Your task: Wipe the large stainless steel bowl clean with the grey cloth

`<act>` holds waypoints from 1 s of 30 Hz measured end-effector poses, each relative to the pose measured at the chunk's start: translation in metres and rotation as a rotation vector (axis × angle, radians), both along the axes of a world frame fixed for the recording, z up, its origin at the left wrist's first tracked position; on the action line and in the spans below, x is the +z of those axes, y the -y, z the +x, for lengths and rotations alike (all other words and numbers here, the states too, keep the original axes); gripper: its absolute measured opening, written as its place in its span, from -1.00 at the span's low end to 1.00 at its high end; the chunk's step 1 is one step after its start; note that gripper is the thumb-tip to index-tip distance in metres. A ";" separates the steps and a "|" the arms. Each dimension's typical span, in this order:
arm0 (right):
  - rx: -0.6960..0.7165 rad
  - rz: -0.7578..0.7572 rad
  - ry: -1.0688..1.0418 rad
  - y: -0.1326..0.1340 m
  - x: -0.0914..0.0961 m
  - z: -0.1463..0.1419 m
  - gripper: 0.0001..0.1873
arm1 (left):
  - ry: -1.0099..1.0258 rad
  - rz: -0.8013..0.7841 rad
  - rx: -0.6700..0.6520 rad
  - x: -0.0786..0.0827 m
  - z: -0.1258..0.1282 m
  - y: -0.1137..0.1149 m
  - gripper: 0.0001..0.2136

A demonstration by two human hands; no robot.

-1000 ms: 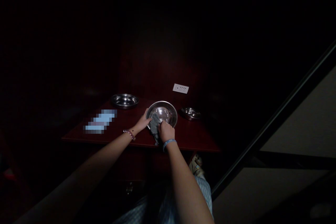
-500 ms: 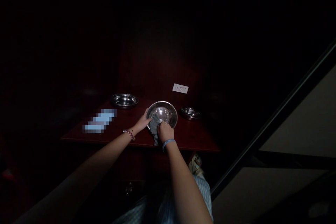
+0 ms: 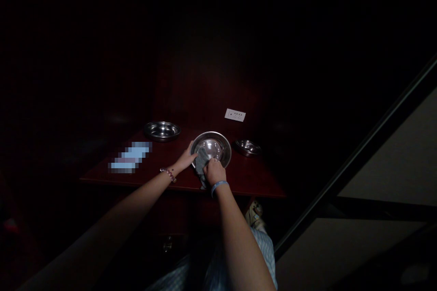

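A shiny metal bowl (image 3: pixel 221 148) is tilted toward me above the front part of the dark red table. My left hand (image 3: pixel 186 158) grips its left rim, thumb on the inside edge and the other fingers hidden behind. A grey cloth (image 3: pixel 201 159) lies inside the lower left of the bowl and hangs over the near rim. My right hand (image 3: pixel 215 172) is closed on the cloth at the bowl's lower edge, its fingers pointing into the bowl.
On the red table (image 3: pixel 170 159) another metal bowl (image 3: pixel 162 132) stands at the back left, and a smaller metal bowl (image 3: pixel 248 147) at the right. A blurred-out pale item (image 3: pixel 129 158) lies at the left. A white socket plate (image 3: pixel 235 115) is on the back wall.
My right hand has shifted very slightly left against the cloth. The bowl and my left hand stay almost where they were.
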State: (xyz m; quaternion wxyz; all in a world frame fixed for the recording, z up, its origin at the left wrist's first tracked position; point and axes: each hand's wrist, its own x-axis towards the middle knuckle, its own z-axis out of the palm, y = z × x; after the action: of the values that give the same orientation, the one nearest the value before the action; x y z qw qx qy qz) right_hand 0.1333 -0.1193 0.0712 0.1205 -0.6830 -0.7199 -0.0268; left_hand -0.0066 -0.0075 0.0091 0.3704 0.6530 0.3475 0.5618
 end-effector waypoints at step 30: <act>-0.010 -0.027 0.005 -0.005 -0.005 -0.002 -0.68 | -0.002 0.016 -0.015 -0.002 0.000 -0.001 -0.47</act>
State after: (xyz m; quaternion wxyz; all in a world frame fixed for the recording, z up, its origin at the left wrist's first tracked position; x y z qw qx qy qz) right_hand 0.1318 -0.1147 0.0661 0.1093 -0.6882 -0.7170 -0.0191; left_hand -0.0066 -0.0064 0.0069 0.3690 0.6591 0.3384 0.5612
